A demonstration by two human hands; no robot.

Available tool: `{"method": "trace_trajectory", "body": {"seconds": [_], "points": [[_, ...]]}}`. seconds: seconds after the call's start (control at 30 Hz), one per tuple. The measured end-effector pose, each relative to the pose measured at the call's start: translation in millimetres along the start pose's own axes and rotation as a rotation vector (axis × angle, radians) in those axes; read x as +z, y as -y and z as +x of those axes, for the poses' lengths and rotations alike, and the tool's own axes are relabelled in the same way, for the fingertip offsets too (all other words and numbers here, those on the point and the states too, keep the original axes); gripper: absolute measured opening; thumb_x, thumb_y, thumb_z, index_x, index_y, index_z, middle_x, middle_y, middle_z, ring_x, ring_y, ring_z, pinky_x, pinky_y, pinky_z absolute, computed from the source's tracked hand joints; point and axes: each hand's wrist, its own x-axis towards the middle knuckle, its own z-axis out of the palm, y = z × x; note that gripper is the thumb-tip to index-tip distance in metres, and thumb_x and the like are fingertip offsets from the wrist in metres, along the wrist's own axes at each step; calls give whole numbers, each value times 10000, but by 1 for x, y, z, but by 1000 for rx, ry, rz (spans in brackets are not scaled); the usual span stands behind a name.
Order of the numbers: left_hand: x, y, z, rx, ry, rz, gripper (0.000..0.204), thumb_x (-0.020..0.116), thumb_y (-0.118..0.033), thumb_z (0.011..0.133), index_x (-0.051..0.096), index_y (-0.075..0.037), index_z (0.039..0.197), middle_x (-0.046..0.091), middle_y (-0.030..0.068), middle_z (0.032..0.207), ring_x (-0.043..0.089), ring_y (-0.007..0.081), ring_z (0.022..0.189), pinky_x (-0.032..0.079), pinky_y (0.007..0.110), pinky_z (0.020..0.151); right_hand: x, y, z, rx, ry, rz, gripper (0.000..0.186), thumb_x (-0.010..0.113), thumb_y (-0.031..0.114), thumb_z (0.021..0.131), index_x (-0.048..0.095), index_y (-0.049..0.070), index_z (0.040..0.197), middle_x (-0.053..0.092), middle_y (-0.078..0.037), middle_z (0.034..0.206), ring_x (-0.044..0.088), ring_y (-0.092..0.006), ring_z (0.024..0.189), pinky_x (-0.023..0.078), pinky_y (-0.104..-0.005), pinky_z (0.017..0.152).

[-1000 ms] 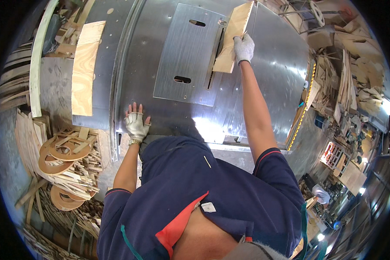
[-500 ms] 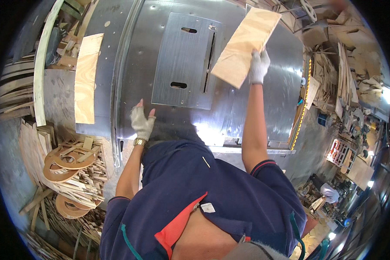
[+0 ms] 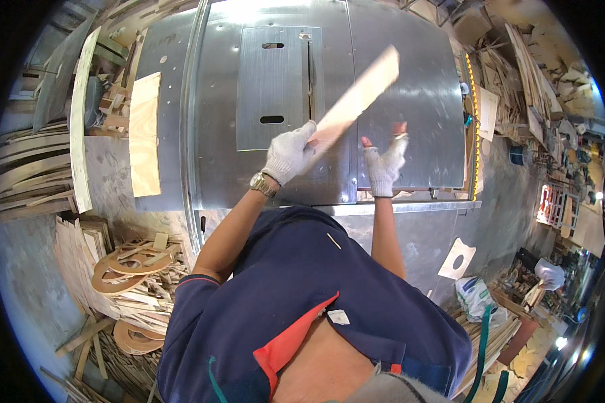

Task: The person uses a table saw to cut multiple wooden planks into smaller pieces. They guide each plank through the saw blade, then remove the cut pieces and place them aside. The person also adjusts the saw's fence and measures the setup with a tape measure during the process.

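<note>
My left hand [image 3: 290, 156], in a white fingerless glove with a watch at the wrist, grips the lower left end of a narrow plywood board [image 3: 356, 94]. The board is raised diagonally over the steel saw table [image 3: 410, 80], partly in front of a slotted metal insert plate [image 3: 272, 87]. To the right of the board, my gloved right hand [image 3: 385, 161] is off it, fingers apart above the steel top. A second plywood piece [image 3: 145, 144] lies on the left part of the table.
A pale long plank [image 3: 84, 121] stands left of the table. Wood offcuts and rings [image 3: 131, 262] are heaped lower left. A yellow serrated strip [image 3: 472, 127] runs along the right edge. A holed board [image 3: 457, 258] lies lower right. Farther right is another person [image 3: 550, 275] among clutter.
My right hand has let go of the board and moved down. My left hand has risen from near the table edge and taken the board, which swung down and tilted diagonally.
</note>
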Motion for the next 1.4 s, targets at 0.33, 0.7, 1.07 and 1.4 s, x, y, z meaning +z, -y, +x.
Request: {"method": "trace_trajectory", "body": {"seconds": [0.33, 0.7, 1.07, 1.4], "points": [[15, -9, -32, 547, 510, 376, 101, 650, -206, 906, 657, -119, 955, 737, 89, 815, 754, 279, 841, 581, 447, 781, -42, 20, -52, -374, 1108, -211, 334, 757, 287, 831, 654, 100, 1088, 678, -178, 1040, 669, -393, 990, 545, -484, 812], [63, 110, -64, -431, -281, 208, 1018, 803, -459, 811, 297, -78, 1608, 359, 270, 1606, 294, 455, 1512, 243, 573, 1219, 50, -28, 2, 90, 409, -142, 263, 710, 252, 839, 644, 0, 870, 651, -262, 800, 649, -455, 774, 499, -503, 695], [112, 212, -152, -695, 38, 310, 1200, 596, -797, 825, 2, -194, 1676, -107, 124, 1740, -145, 383, 1587, -45, 631, 1234, 115, -14, 12, 55, 350, -60, 291, 725, 262, 827, 620, -8, 844, 627, -260, 783, 628, -445, 746, 486, -501, 684], [115, 207, -152, -723, 26, 302, 1207, 607, -798, 810, 20, -199, 1678, -94, 123, 1742, -161, 381, 1584, -73, 623, 1232, 145, -7, 53, 78, 362, -89, 285, 726, 252, 816, 644, -16, 864, 644, -253, 787, 640, -425, 743, 494, -489, 699]]}}
